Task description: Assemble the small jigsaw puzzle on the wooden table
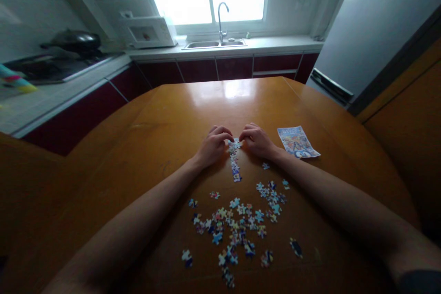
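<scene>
A narrow strip of joined jigsaw puzzle pieces (234, 164) lies on the wooden table, running away from me and widening at its far end. My left hand (217, 142) is at the left of that far end, its fingers curled and their tips on the edge pieces. From the right, my right hand (255, 139) meets the same end with thumb and fingers bent together on the pieces. The fingers partly cover what each hand pinches. Nearer to me lies a scattered heap of loose jigsaw pieces (237, 225). One single piece (265, 166) rests just below my right hand.
A printed picture sheet (298, 142) lies to the right, beyond my right forearm. The table (165, 119) has a rounded outline. Behind it are a sink (215, 44), a microwave (149, 32), a stove with a dark pan (74, 40) and a fridge (375, 23).
</scene>
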`<act>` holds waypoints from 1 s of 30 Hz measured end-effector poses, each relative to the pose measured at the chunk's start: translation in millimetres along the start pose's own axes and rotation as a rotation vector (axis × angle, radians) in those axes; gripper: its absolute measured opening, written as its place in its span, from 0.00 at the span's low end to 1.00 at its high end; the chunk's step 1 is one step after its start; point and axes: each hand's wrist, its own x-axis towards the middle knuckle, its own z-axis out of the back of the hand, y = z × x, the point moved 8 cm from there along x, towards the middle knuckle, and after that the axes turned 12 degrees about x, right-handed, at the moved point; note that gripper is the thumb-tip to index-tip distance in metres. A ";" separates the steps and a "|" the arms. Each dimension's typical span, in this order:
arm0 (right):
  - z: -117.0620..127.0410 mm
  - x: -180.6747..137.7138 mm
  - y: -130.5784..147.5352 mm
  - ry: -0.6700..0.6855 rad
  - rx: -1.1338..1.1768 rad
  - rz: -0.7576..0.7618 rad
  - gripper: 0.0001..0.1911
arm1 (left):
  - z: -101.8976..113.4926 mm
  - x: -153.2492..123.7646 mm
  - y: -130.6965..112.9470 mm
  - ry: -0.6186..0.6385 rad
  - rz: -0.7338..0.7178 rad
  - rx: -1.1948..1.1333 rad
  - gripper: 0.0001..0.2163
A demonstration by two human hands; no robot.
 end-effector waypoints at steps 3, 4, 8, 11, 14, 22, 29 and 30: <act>1.3 0.2 -3.3 -0.020 0.016 -0.018 0.15 | 3.3 1.3 3.7 -0.037 0.041 -0.010 0.18; 1.2 0.2 -3.6 -0.019 0.016 -0.021 0.15 | 3.2 1.5 4.7 -0.036 0.054 -0.012 0.18; 1.5 0.0 -1.0 -0.007 0.020 -0.028 0.14 | 3.2 1.9 5.1 -0.034 0.070 -0.016 0.16; 2.4 -0.2 0.3 -0.007 0.026 -0.049 0.14 | 2.8 2.0 4.0 -0.027 0.070 -0.021 0.15; 2.1 -0.3 0.5 -0.007 0.036 -0.048 0.14 | 3.1 2.2 3.0 -0.024 0.069 -0.028 0.14; 0.1 -0.6 22.0 0.081 -0.027 0.023 0.12 | 0.7 1.3 6.1 -0.022 0.071 -0.034 0.13; -49.0 -36.1 125.6 0.684 0.092 0.239 0.07 | 1.3 1.4 5.3 -0.047 0.079 -0.050 0.13; -54.0 -41.9 135.9 0.738 0.098 0.236 0.06 | 1.6 1.8 4.3 -0.043 0.080 -0.050 0.13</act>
